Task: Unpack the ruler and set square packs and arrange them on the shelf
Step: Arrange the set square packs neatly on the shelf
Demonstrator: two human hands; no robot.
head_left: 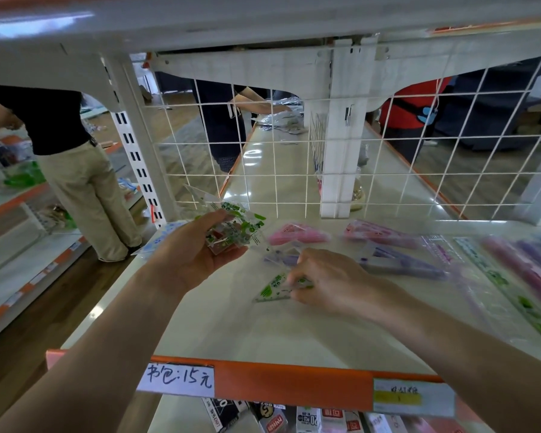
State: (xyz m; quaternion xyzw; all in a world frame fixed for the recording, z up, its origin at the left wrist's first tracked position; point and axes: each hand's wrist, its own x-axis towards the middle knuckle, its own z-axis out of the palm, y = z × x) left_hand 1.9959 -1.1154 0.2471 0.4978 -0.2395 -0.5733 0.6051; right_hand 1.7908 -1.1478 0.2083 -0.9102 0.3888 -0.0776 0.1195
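Shelf (231, 332) surface is cream, with an orange front edge (294, 382) that carries a handwritten price label (175, 379). We hold our left hand (194, 248) above the rear left part of the shelf. Its fingers curl under a clear green-printed pack (231, 228) and the thumb presses on top. The pack is off the shelf, in front of the white wire grid (294, 151).

Our right hand (325, 279) is lower, near the shelf centre. Its fingertips are drawn together and pinch the edge of a green-printed set square (274, 289), which lies flat on the shelf or just above it; we cannot tell which.

Behind the right hand lie 2 pink packs (297, 237), blurred. A purple pack (400, 264) lies just right of that hand. A long green-printed ruler (506, 285) lies further right, running diagonally toward the front. Beyond the shelf on the left stands a person in beige trousers (85, 189).
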